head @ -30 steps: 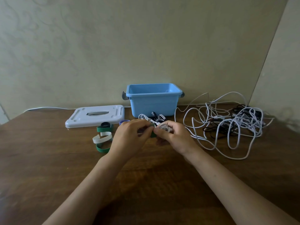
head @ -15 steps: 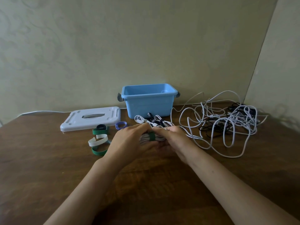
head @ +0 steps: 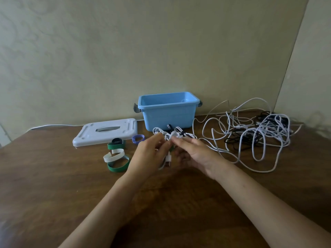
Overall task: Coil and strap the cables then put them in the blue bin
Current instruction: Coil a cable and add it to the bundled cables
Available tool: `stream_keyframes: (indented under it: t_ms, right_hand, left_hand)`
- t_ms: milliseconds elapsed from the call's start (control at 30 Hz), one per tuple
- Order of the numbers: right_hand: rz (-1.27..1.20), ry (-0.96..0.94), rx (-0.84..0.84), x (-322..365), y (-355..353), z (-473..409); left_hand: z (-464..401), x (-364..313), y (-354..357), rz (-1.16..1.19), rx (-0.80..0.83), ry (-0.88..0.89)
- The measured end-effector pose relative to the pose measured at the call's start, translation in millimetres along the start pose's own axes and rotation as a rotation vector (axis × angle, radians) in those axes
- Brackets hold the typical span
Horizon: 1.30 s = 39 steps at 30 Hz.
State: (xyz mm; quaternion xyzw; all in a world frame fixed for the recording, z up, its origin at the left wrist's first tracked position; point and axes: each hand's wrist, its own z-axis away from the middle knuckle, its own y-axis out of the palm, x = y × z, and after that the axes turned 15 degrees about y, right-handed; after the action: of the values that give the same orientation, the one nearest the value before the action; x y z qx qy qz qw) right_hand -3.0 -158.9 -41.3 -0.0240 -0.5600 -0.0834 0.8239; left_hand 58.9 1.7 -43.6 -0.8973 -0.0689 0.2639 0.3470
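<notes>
Left hand (head: 149, 154): above the table, fingers curled, tips pinching the coiled white cable (head: 168, 158) from the left.
Right hand (head: 194, 153): opposite the left, thumb and forefinger pinching the same coil at its top; the other fingers loosely bent below it.
Coil: held between both hands, just off the table; a plug end hangs down between the palms. A bit of green strap (head: 172, 149) shows at the coil; whether it is fastened, cannot tell.
Bin (head: 168, 116): blue, open, at the back by the wall, behind the hands.
Bundles (head: 176, 132): white coiled cables on the table just in front of the bin.
Loose cables (head: 254, 133): white and black tangle, right of the bin.
Straps (head: 117, 158): green and white loops left of the hands; a purple loop (head: 138, 139) nearer the bin.
Lid (head: 106, 131): white, flat on the table, left of the bin.
Table (head: 53, 185): dark wood.
</notes>
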Motion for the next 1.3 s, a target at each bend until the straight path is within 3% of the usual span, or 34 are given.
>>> stream_keyframes:
  t_ms: [100, 333, 467, 600, 700, 867, 1300]
  right_hand:
    - [0.054, -0.020, 0.010, -3, 5, 1]
    - [0.064, -0.087, -0.183, 0, -1, 0]
    - [-0.006, -0.151, -0.275, 7, -9, 2]
    - [-0.255, -0.084, -0.343, 16, -25, -4]
    - [-0.257, -0.065, -0.334, 17, -28, -8]
    - [-0.109, -0.109, -0.304, 11, -23, -9]
    - [-0.071, -0.138, -0.296, 8, -22, -5]
  left_hand:
    - [-1, -5, 1, 0.276, -0.131, -0.204]
    - [-5, 0, 2, 0.299, -0.068, -0.253]
    - [-4, 26, -9, -0.037, -0.077, -0.186]
    - [0, 40, -16, -0.374, 0.184, -0.114]
    - [-1, 46, -7, -0.465, 0.384, -0.077]
    - [-3, 56, 3, -0.495, 0.559, -0.144]
    - [6, 74, -24, -0.621, 0.466, -0.322]
